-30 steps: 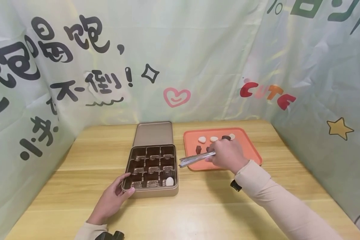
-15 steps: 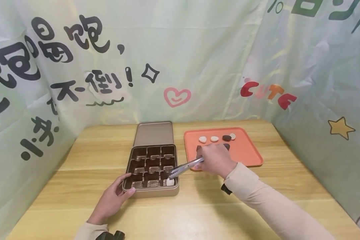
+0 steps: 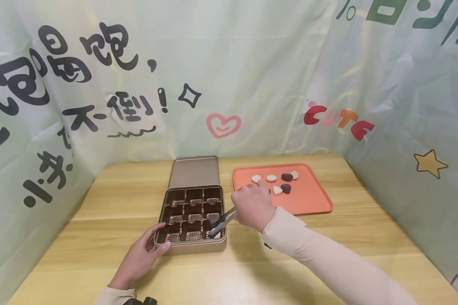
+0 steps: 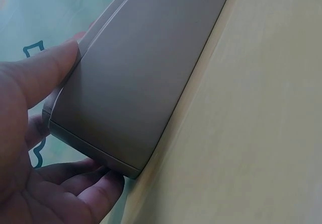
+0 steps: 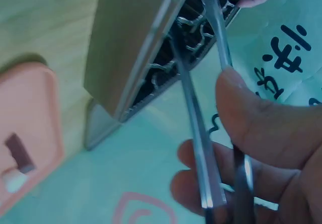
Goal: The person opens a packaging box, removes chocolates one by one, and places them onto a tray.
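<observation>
My left hand (image 3: 140, 256) grips the front left corner of a brown tin box (image 3: 194, 248), thumb on the front rim and fingers round the side. In the left wrist view, the fingers curl about the corner of the tin wall (image 4: 136, 78). Metal tongs (image 5: 197, 128) are held in my right hand (image 3: 253, 206), between thumb and fingers. Their tips reach into the front right compartment of the box's dark divided insert. A white chocolate-like piece (image 3: 218, 235) shows there beside the tips, mostly hidden by them. The other compartments hold nothing visible.
An orange tray (image 3: 313, 199) right of the box carries several white and dark pieces, among them a dark oval one (image 3: 287, 177) and a white oval one (image 3: 271, 178). The box's lid (image 3: 194, 171) lies behind it. Printed cloth (image 3: 267, 84) walls the table's back and sides.
My right hand has carried the tongs left and toward me, from over the tray into the front right compartment, now covering most of the white piece. My left hand keeps its hold.
</observation>
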A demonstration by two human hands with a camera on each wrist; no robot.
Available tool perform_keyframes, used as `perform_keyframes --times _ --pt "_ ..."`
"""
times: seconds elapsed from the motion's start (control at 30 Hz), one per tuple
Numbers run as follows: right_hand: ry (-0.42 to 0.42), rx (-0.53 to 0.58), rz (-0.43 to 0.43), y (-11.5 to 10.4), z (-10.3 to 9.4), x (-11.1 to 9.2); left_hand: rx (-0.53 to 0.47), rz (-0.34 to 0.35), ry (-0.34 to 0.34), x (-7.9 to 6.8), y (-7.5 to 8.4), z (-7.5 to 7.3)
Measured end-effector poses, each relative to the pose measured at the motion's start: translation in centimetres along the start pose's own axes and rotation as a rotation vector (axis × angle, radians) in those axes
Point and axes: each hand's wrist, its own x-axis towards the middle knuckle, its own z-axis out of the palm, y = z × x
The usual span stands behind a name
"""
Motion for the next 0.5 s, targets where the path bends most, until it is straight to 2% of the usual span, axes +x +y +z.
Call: perform_keyframes --times 0.23,0.37,0.5 --pt "-0.007 -0.144 -0.044 -2.0 -0.7 0.5 0.000 -0.008 -0.009 0.2 0.0 0.0" --pt "0.052 -0.189 -0.082 -2.9 -0.1 0.6 -0.041 -0.012 -0.011 0.2 0.0 0.1" --pt "0.107 -0.176 -0.085 -3.2 0.8 0.6 -0.069 -0.002 -0.008 0.2 0.1 0.0"
